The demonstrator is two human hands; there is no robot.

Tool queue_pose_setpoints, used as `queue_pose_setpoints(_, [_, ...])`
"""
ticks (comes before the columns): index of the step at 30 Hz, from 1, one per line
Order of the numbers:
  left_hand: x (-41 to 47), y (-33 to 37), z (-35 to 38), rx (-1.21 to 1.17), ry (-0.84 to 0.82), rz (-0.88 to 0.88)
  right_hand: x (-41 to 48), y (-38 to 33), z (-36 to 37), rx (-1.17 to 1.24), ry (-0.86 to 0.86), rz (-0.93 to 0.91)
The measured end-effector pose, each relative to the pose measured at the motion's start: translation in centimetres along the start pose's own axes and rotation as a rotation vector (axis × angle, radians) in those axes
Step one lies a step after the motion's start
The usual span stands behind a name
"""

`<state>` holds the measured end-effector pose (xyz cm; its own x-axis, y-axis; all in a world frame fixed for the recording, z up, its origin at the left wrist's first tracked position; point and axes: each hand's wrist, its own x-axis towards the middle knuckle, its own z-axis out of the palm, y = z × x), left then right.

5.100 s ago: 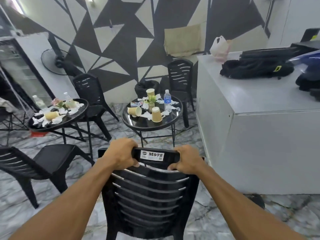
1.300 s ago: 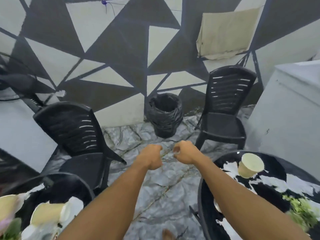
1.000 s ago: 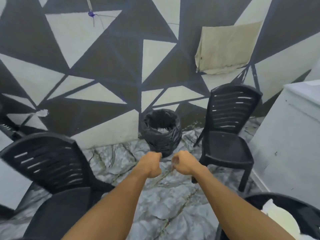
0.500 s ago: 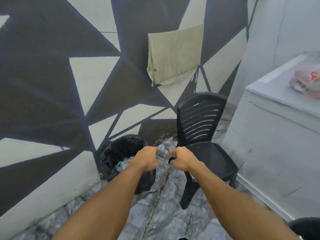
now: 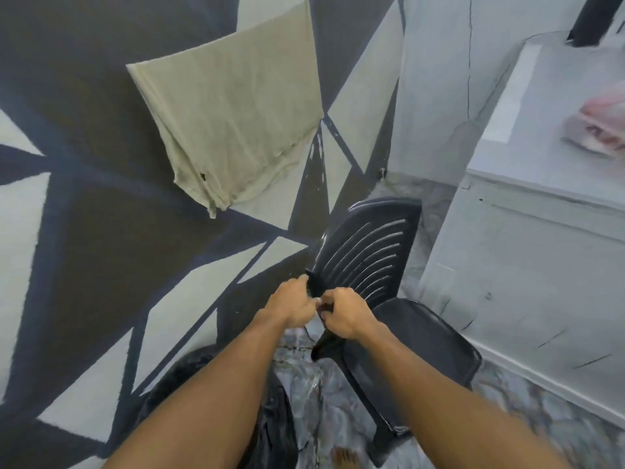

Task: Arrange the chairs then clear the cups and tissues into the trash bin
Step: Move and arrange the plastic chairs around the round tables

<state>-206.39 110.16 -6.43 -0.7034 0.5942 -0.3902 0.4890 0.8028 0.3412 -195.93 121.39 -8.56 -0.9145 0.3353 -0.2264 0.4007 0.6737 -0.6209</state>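
Beside the patterned wall | left hand point(image 5: 291, 306) and right hand point(image 5: 345, 314) both curling closed, fists nearly touching | hovering over black chair point(image 5: 399, 299), trash bin point(image 5: 270, 421) below-left

Both forearms are bare, seemingly sleeveless, with no visible jewellery.

Small café / drinks shop, seating corner.
Painted geometric wall point(image 5: 101, 265), black plastic chair point(image 5: 389, 282), white counter point(image 5: 541, 248), lined bin point(image 5: 270, 418).

Left hand point(image 5: 293, 307) and right hand point(image 5: 345, 313) fisted close together before a black plastic chair point(image 5: 382, 292), black-lined trash bin point(image 5: 270, 414) low by the patterned wall, beige towel point(image 5: 233, 123) hanging above, pink bag point(image 5: 600, 130) on white table point(image 5: 527, 211)
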Motion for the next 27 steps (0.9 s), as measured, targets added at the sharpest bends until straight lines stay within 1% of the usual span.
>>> queue_pose_setpoints(3, [5.6, 1.4, -1.1, -0.026, 0.003, 0.007, 3.6, 1.1, -0.4, -0.013, 0.009, 0.055])
queue_pose_setpoints(5, [7.4, 2.5, -1.5, -0.173, -0.063, -0.037, 5.1, 1.5, -0.6, 0.013, 0.035, 0.09])
queue_pose_setpoints(7, [8.5, 2.8, -2.1, -0.269, -0.056, -0.037, 6.1, 1.6, -1.0, 0.081, 0.131, 0.153])
queue_pose_setpoints(9, [9.4, 2.2, -3.1, -0.248, -0.032, 0.057, 6.5, 1.5, -1.4, 0.185, 0.252, 0.255])
queue_pose_setpoints(11, [10.1, 1.7, -4.7, -0.191, -0.144, 0.167, 6.6, 0.9, -2.0, 0.28, 0.319, 0.365])
queue_pose_setpoints(13, [10.0, 2.3, -6.1, -0.19, -0.327, 0.263, 6.2, 0.0, -2.8, 0.374, 0.361, 0.454])
queue_pose_setpoints(17, [6.4, 6.1, -6.7, -0.125, -0.678, 0.454, 2.8, -0.3, -4.3, 0.453, 0.627, 0.641])
queue_pose_setpoints(18, [5.1, 7.1, -6.6, -0.067, -0.726, 0.506, 1.1, -0.1, -4.4, 0.451, 0.672, 0.671])
queue_pose_setpoints(19, [4.3, 8.1, -6.5, -0.006, -0.733, 0.567, -0.7, -0.1, -4.6, 0.447, 0.699, 0.686])
queue_pose_setpoints(20, [3.6, 9.4, -6.5, 0.062, -0.664, 0.647, -2.5, 0.2, -4.6, 0.44, 0.713, 0.691])
queue_pose_setpoints(23, [1.7, 14.6, -6.4, 0.248, -0.211, 0.891, -8.4, 1.1, -4.6, 0.469, 0.745, 0.685])
queue_pose_setpoints(24, [0.8, 16.8, -6.1, 0.291, -0.12, 0.975, -10.5, 1.5, -4.7, 0.481, 0.747, 0.691])
queue_pose_setpoints(25, [-0.3, 19.1, -5.7, 0.344, -0.091, 1.073, -12.8, 1.9, -4.8, 0.498, 0.752, 0.698])
queue_pose_setpoints(27, [-3.2, 23.7, -4.5, 0.532, -0.118, 1.288, -17.8, 2.9, -4.9, 0.533, 0.797, 0.692])
